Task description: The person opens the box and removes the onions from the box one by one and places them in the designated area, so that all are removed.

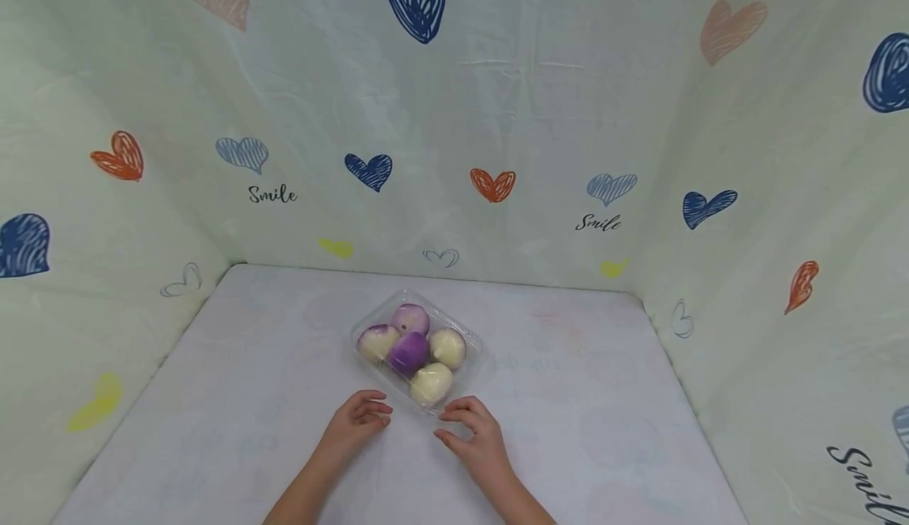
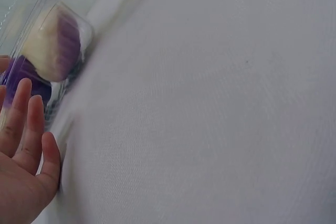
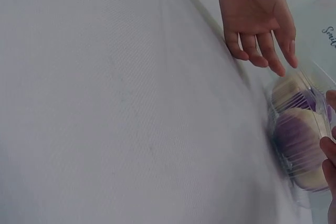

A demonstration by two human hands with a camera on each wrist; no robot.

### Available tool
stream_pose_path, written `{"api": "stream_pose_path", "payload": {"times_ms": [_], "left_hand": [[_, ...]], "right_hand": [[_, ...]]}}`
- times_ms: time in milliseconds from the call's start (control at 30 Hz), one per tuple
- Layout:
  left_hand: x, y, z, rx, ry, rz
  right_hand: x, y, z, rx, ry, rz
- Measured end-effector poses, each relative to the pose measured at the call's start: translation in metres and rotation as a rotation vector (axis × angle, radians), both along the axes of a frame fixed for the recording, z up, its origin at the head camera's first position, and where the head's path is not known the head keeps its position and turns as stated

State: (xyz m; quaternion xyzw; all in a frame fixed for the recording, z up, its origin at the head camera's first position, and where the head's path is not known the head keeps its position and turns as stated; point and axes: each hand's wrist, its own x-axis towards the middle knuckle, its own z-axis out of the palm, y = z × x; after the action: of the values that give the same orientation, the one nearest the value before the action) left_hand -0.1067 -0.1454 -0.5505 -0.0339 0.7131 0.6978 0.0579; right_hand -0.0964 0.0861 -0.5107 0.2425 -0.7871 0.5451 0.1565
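Observation:
A clear plastic box (image 1: 459, 324) sits at an angle on the table and holds several round, purple-and-cream items that look like turnips (image 1: 431, 384). My left hand (image 1: 360, 418) is to the left of the box's near corner, apart from it, with fingers loosely bent and nothing in them. At that near corner is my right hand (image 1: 476, 434), its fingertips close to the rim and a gap between thumb and fingers. Whether those fingertips touch the plastic is hard to tell. Ribbed box walls show in the right wrist view, where the right fingers (image 3: 329, 148) are partly cut off.
A pale cloth covers the table (image 1: 596, 399). Around its back and sides hangs a light curtain (image 1: 540, 114) printed with hearts and the word "Smile". The table's back edge lies behind the box.

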Motion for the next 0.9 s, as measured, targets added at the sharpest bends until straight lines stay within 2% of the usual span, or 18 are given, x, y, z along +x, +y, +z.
{"api": "stream_pose_path", "payload": {"times_ms": [233,367,600,767,900], "left_hand": [[0.003,0.008,-0.001,0.005,0.016,-0.034],[0.006,0.011,-0.002,0.012,0.02,-0.076],[0.008,0.015,-0.008,0.04,0.057,-0.162],[0.009,0.019,-0.008,0.013,0.05,-0.161],[0.01,0.022,-0.008,0.004,0.054,-0.154]], "right_hand": [[0.001,-0.006,0.0,0.008,-0.004,0.008],[0.003,-0.009,0.001,0.023,0.018,0.004],[-0.008,-0.007,-0.038,0.034,-0.005,0.01],[-0.008,-0.01,-0.039,0.015,0.004,0.023],[-0.01,-0.011,-0.04,0.074,0.041,0.01]]}}
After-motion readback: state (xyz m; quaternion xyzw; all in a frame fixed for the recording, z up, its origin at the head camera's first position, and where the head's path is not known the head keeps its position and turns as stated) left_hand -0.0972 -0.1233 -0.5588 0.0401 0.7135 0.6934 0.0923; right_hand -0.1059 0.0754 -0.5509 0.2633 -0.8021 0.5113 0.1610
